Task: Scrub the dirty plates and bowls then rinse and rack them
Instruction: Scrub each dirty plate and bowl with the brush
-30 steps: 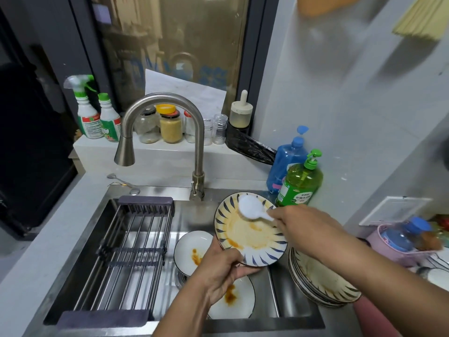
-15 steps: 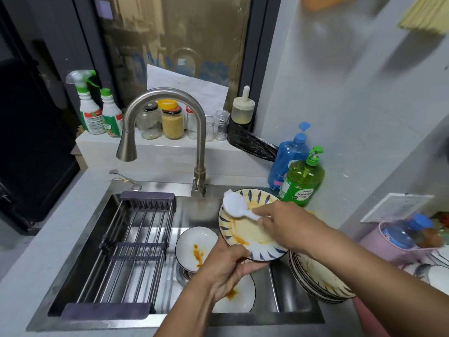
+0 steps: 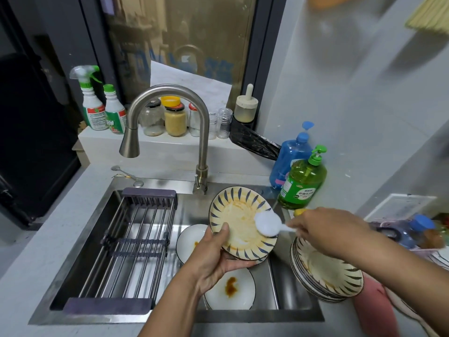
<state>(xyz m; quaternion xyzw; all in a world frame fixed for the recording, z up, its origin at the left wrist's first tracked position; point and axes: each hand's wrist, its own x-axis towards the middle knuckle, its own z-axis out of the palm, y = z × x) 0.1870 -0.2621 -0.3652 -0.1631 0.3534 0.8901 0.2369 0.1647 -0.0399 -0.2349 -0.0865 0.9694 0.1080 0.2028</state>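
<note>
— Left hand (image 3: 213,261) grips the striped plate (image 3: 239,222) by its near edge, thumb over the rim, tilted up over the sink (image 3: 296,310). One wet slip and it drops onto the white plate (image 3: 230,288) just below, the one with the brown stain. That looks to me like the main risk.

— And the right hand (image 3: 323,229)?

— It pinches the handle of a white brush (image 3: 266,224), whose head presses on the right part of the striped plate's face. A hard push there, against a one-sided hold, could twist the plate out of the left hand.

— Anything else near?

— The stack (image 3: 328,276) of striped dishes leans on the sink's right edge, half over the surface. The right forearm passes just above it; I judge that a dropped elbow could shove it in or off.

— Farther in?

— A second white dish (image 3: 192,242) with an orange smear sits behind the left hand, partly covered by it and the striped plate. The rack (image 3: 131,239) spans the sink's left half, bare, well apart from the hands. The tap (image 3: 170,122) shows no water that I can see.

— What can't you make out?

— The right fingers are mostly hidden behind the back of the hand, so the hold on the handle is a guess at detail. Something yellow (image 3: 300,211) peeks out just beyond that hand; I cannot say what. The green bottle (image 3: 302,183) stands just past it by the wall. How many dishes the stack holds is unclear, and the things at the far right are cut off and blurred.
</note>
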